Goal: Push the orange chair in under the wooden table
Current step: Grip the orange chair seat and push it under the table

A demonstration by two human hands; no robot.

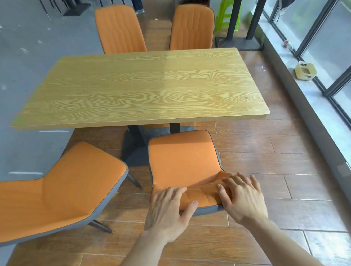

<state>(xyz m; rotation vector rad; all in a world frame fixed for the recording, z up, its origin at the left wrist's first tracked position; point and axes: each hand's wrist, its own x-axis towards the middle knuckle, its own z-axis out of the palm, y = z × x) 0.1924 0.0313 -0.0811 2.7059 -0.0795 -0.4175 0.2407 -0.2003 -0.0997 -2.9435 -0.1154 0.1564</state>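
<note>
Just short of the wooden table (141, 86), on its near side, the orange chair (183, 154) stands with its seat pointing at the table edge and its long axis running from you toward it. Your left hand (169, 210) and right hand (242, 198) lie spread on top of the backrest, fingers draped over the front; motion blur hides whether they press or clasp. A second orange chair (59, 188) sits left, angled away.

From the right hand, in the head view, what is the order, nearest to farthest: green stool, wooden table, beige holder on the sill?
From the right hand:
1. Wooden table, just ahead.
2. Beige holder, right, on the sill.
3. Green stool, far back.
</note>
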